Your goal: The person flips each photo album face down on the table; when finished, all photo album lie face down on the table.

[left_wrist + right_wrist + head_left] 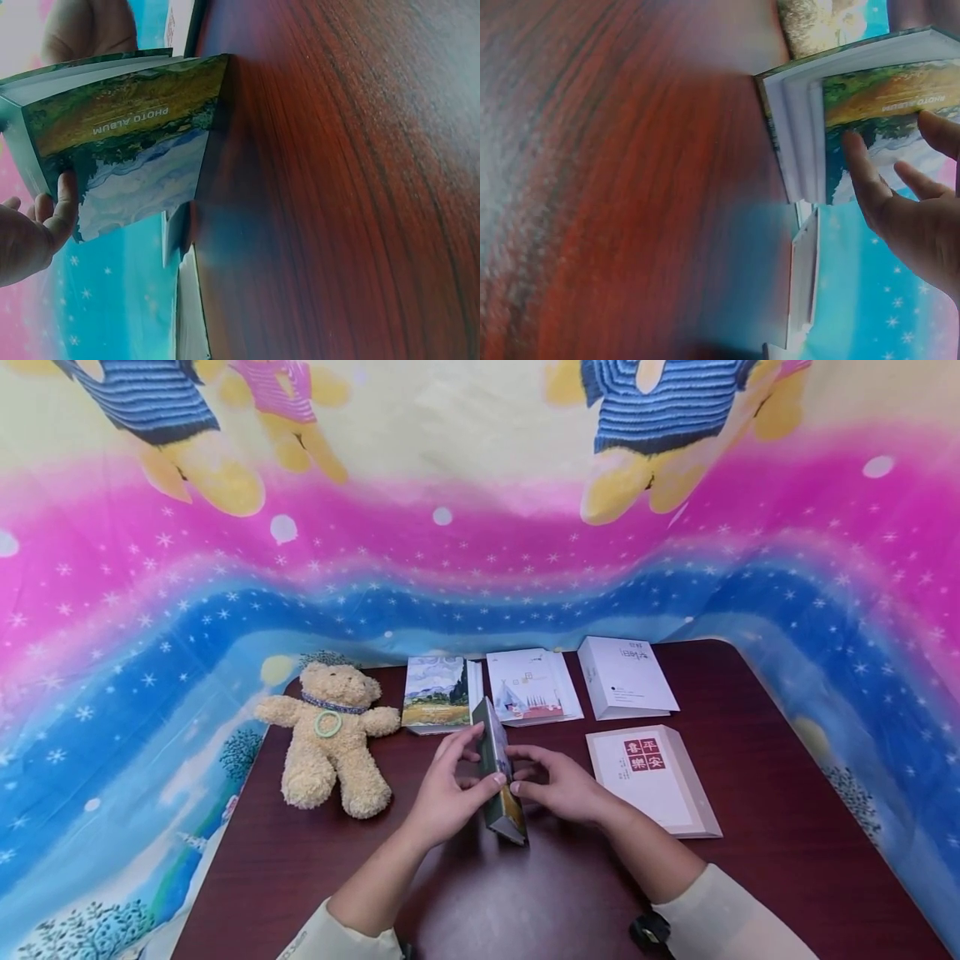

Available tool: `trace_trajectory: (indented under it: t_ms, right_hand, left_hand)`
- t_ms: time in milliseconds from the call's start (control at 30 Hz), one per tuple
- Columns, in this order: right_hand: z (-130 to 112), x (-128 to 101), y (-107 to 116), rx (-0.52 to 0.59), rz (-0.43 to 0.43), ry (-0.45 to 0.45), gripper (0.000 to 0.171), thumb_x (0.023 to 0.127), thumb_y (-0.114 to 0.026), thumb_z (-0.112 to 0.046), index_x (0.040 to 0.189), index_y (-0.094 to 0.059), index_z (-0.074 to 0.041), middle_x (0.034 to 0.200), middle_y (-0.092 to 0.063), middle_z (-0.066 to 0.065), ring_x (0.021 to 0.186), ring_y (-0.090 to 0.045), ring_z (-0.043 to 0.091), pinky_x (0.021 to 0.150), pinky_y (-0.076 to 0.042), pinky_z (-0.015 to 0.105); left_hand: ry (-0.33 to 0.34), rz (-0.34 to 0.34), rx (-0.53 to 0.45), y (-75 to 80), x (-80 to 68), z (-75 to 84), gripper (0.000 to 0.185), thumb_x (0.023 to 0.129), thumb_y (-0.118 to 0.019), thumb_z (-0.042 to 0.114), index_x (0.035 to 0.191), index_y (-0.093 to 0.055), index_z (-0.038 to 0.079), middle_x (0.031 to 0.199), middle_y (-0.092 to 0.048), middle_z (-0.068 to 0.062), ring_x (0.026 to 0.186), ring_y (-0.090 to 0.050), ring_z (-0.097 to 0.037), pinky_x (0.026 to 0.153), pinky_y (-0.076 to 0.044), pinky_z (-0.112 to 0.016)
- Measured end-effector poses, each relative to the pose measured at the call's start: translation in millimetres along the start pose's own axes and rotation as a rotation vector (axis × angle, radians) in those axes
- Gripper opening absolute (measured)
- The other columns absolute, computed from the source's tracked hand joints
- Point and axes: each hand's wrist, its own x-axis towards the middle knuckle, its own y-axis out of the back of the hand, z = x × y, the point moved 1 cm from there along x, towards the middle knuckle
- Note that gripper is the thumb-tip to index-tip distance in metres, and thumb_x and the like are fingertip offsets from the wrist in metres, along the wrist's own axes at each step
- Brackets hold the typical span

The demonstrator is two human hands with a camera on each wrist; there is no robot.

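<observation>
Both hands are at a photo album [501, 777] that stands upright on its edge near the middle of the table. A painted landscape covers its faces, and white pages show between the covers in the wrist views. My left hand [453, 785] holds it from the left, thumb at the top edge and fingers against the cover. In the left wrist view those fingers [66, 206] lie on the cover lettered PHOTO ALBUM. From the other side, my right hand [558, 783] touches the cover; in the right wrist view its fingers [866, 176] spread over the painting.
A teddy bear [330, 739] lies at the left. Behind the album are a painted-cover book [437, 693], a book with a tent picture [528, 689] and a white book [630, 681]. A book with red characters [637, 793] lies to the right. A patterned curtain [487, 543] surrounds the table.
</observation>
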Motion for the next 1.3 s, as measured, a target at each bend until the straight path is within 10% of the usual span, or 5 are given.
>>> trace_trajectory:
  t_ms: [1300]
  right_hand:
    - [-28.9,-18.0,23.5,0.131,0.048,0.099,0.058,0.102,-0.068,-0.024,0.153,-0.047,-0.005,0.132,-0.063,0.022,0.118,-0.065,0.032,0.086,-0.061,0.047]
  left_hand:
    - [0.043,-0.024,-0.114,-19.6,8.7,-2.9,0.079,0.088,-0.081,0.008,0.158,-0.043,0.016,0.153,-0.042,-0.004,0.126,-0.052,-0.028,0.094,-0.058,-0.040]
